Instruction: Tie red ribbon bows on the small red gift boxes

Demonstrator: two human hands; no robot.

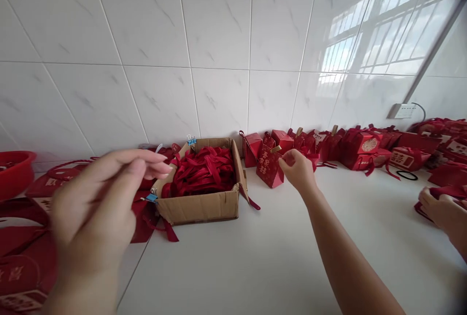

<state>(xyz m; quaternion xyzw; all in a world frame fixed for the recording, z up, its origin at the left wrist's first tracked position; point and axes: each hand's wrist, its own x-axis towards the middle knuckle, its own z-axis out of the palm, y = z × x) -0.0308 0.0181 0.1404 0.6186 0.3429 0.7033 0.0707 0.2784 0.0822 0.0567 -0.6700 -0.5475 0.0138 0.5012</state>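
Note:
A small red paper gift box [268,168] with gold lettering and a gold tab stands slightly tilted on the white table. At its upper right edge the fingertips of my right hand [299,169] are pinched together on it. My left hand [98,208] is raised at the left, near the camera and somewhat blurred. Its fingers are stretched out, with the thumb close beneath them and nothing visible in between. Beyond those fingertips sits an open cardboard box [204,208] filled with dark red ribbons [206,171].
Several red gift boxes [365,147] line the tiled wall at the right. More red boxes [22,256] and a red plastic basin [14,171] lie at the left. Another person's hand [443,210] holds something red at the right edge. A black ring [406,175] lies nearby.

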